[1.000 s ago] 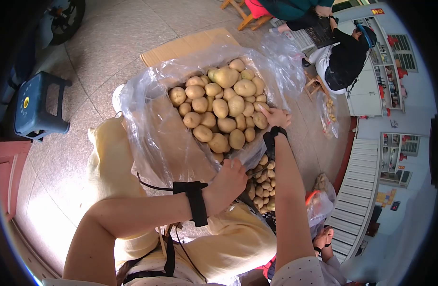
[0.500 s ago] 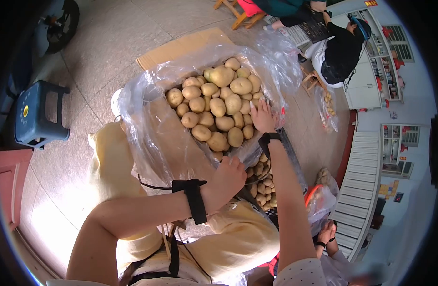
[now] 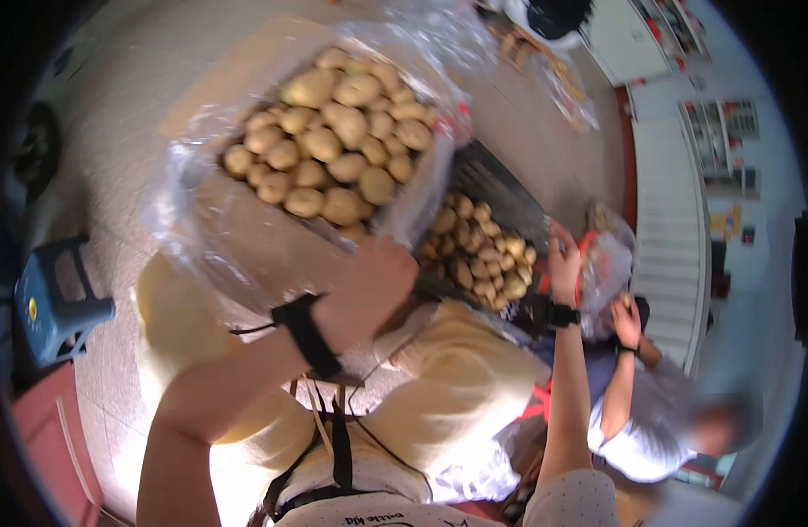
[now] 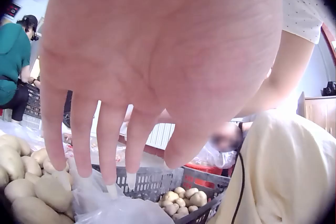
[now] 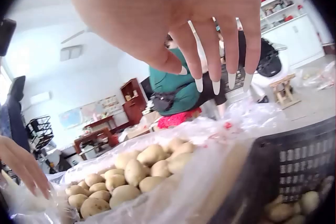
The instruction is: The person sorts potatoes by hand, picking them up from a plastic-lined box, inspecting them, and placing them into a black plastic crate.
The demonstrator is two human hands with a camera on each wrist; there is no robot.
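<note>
Large potatoes point(image 3: 347, 165) fill a cardboard box lined with clear plastic point(image 3: 188, 233). Beside it on the right stands a dark plastic crate point(image 3: 500, 180) with smaller potatoes point(image 3: 487, 255) in it. My left hand point(image 3: 382, 274) is at the near corner of the box, over the liner; its fingers point down, extended and a little spread, in the left wrist view, fingertips right at the plastic point(image 4: 118, 208). Over the crate's right end, my right hand point(image 3: 564, 263) has its fingers loosely extended, and the right wrist view shows nothing in it.
A blue stool point(image 3: 61, 299) stands at the far left. Right of the crate are a plastic bag point(image 3: 608, 263) and another person's hand point(image 3: 628, 325). At the back, a wooden stool point(image 5: 283, 91) and a person in green point(image 5: 176, 85) show in the right wrist view.
My right hand has left the potatoes at the box's right side and moved right, over the crate. The head view has swung right; my left hand remains at the box's near corner.
</note>
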